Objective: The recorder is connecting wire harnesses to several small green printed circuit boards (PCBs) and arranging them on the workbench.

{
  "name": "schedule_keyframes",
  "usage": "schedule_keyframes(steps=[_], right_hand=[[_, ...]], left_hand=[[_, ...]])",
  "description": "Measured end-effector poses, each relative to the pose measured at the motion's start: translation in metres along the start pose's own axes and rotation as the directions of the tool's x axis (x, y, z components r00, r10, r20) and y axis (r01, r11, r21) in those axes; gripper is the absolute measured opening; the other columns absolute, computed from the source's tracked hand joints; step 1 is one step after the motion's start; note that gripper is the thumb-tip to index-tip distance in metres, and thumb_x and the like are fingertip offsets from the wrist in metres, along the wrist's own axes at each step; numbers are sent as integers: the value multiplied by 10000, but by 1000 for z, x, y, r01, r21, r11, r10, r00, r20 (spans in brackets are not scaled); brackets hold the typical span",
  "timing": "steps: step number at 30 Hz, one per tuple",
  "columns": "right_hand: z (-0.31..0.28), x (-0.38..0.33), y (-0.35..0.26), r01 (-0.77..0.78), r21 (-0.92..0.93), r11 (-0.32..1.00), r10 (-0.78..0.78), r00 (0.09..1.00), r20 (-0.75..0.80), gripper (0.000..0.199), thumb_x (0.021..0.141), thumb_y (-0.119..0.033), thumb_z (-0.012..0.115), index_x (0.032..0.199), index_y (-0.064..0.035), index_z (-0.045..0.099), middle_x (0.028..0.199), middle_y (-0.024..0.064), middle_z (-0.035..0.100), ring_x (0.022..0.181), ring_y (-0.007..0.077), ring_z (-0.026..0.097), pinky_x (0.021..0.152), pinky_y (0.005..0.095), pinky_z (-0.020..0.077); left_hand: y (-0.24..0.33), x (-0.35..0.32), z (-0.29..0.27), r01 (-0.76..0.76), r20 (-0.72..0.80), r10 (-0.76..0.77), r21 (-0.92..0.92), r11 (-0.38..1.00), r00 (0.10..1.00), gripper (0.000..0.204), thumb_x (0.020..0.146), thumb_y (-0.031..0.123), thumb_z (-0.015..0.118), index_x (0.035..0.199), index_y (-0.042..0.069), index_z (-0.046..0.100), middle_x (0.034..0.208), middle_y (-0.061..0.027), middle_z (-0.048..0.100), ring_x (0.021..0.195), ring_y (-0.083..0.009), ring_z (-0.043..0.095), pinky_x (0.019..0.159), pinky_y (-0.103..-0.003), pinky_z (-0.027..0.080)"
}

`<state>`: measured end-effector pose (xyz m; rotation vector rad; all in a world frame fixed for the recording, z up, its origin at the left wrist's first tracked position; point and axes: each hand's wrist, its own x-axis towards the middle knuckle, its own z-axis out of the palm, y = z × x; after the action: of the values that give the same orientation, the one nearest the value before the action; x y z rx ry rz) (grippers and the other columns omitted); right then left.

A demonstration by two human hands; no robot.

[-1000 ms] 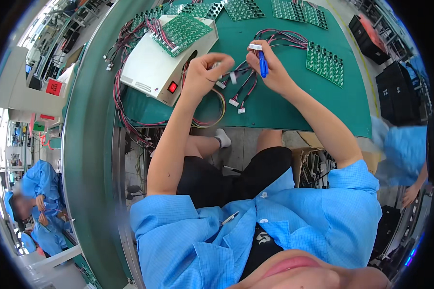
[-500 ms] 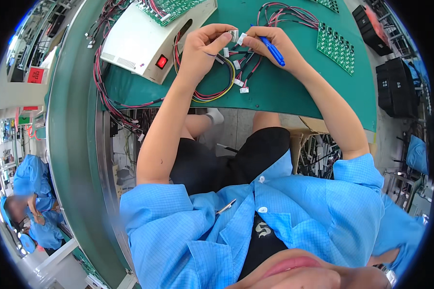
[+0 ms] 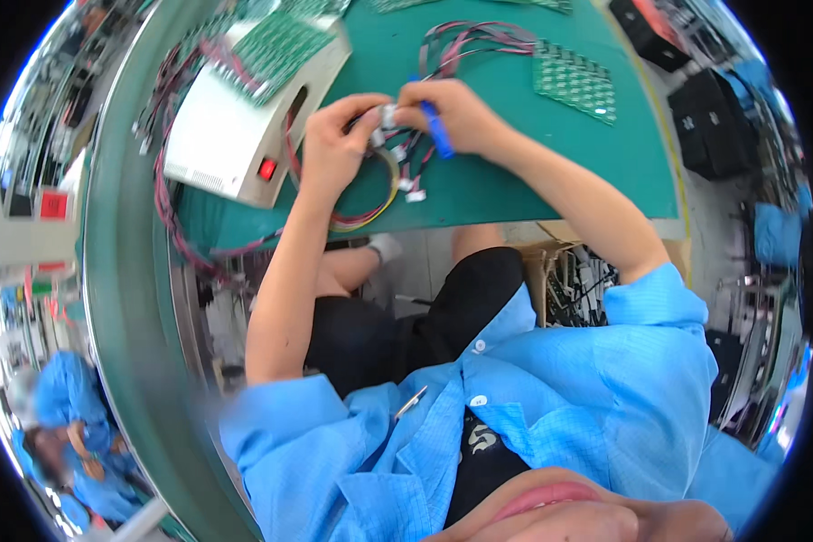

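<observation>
My left hand (image 3: 332, 144) is closed, pinching a small white wire connector (image 3: 388, 116) between thumb and fingers. Facing it, my right hand (image 3: 456, 116) pinches at the same spot; its fingertips meet the white plastic, and blur hides whether the two connector halves are joined. A blue pen (image 3: 439, 132) is also tucked in my right hand, pointing down across the fingers. Beneath both hands hang red and black wires with white plugs (image 3: 415, 195) lying on the green mat (image 3: 488, 194). A loop of yellow, red and black wires (image 3: 370, 218) curves under my left hand.
A white sloped device (image 3: 208, 140) with a red switch (image 3: 267, 169) stands left, a green circuit board (image 3: 280, 54) on top. Another circuit board (image 3: 574, 83) with bundled wires lies at right. Below the table edge is a cardboard box (image 3: 535, 271) of parts. Another person (image 3: 72, 397) sits far left.
The whole view has shifted, so the table and hands sit lower and further left in the picture. Both hands have stayed together at the connector; the blue pen is still in the right one.
</observation>
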<state>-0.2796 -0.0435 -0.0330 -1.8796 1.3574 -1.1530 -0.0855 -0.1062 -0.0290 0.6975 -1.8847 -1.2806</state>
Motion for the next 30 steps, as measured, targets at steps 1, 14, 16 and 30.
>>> schedule_keyframes(steps=[1,14,16,30], right_hand=[[2,-2,-1,14,-62,998,-16,999,-43,183,911,-195,688,872,-21,643,690,60,579,668,99,521,605,284,445],[-225,-103,39,-160,-516,841,-58,923,-381,182,954,-181,624,1089,-59,609,985,86,706,931,172,678,801,287,515],[-237,-135,67,-143,-486,862,-103,889,-446,152,957,-140,602,1084,-56,593,1001,91,708,955,176,678,815,286,511],[-221,-131,75,-195,-481,855,-71,873,-482,115,907,5,529,1012,-41,515,853,91,639,1021,247,693,826,320,513]], left_hand=[[-5,0,1,40,-4,-40,-17,999,999,164,908,67,607,1001,-27,705,820,-25,683,736,-79,599,665,-208,464],[-4,2,6,47,17,-45,-193,980,999,302,838,35,725,1125,-8,641,835,45,553,668,-12,434,564,-176,318],[0,3,12,55,23,-51,-179,982,998,293,842,51,729,1118,1,644,819,49,542,658,-12,416,554,-182,304],[1,0,7,68,36,-64,-130,989,997,274,865,144,738,1080,15,628,753,70,500,634,1,393,538,-189,261]])
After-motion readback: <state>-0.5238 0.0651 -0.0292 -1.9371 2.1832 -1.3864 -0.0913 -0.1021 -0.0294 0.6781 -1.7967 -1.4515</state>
